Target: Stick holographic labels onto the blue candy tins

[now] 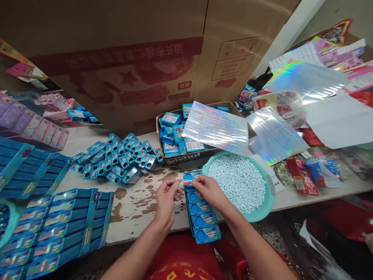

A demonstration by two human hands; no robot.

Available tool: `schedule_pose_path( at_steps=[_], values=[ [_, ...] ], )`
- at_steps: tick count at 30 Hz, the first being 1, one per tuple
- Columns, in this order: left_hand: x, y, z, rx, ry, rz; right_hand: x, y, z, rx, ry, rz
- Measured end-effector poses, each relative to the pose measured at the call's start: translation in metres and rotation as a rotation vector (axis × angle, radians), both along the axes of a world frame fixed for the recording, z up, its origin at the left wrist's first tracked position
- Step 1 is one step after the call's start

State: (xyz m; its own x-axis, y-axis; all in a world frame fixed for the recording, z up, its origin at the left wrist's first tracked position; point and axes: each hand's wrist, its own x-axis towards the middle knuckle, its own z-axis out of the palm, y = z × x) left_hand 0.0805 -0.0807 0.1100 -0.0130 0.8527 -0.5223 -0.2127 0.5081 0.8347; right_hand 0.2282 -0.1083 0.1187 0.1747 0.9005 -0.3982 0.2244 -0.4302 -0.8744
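Centrally, over the worn table [136,206], both bare hands meet at a small shiny strip [186,181] with rainbow reflections. Right hand [209,191]: thumb and finger pinched together on the strip's right end. Left hand [167,198]: fingertips drawn close at the strip's left end; whether they clamp it or only touch it is too small to tell. Strip position: above the far part of a row of blue cases [205,220], which runs toward the person's body; nearer cases uncovered, each with a round blue area and "CARAMELO" lettering. Just right of the row: teal basin [256,216] filled with small pale blue pieces [237,182]; right forearm passes in front of its near left side. Behind the hands: open box [204,154] of blue packs [171,118], partly covered by a tilted iridescent sheet [217,126]. Second iridescent sheet [281,134] lies beyond the basin, to the right. Left of the box: loose heap of small blue packs [116,155]. Lower left: larger blue packs [64,225] arranged in rows. Backdrop: tall cardboard carton [131,58], red printing upside down.
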Motion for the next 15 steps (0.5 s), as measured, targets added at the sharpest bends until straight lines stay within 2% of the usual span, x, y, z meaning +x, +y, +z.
schedule_pose_path(
  at_steps=[4, 9, 13, 15],
  values=[
    [0.013, 0.01, -0.017, -0.062, -0.114, 0.08, 0.01, 0.024, -0.007, -0.014, -0.277, 0.047],
    [0.02, 0.015, -0.031, -0.085, -0.094, 0.127, 0.012, 0.031, -0.008, -0.039, -0.433, 0.113],
    [0.03, 0.014, -0.048, -0.101, -0.076, 0.103, 0.011, 0.035, -0.007, -0.085, -0.612, 0.116],
    [0.033, 0.013, -0.061, -0.159, -0.063, 0.073, 0.015, 0.033, -0.009, -0.081, -0.682, 0.061]
  ],
)
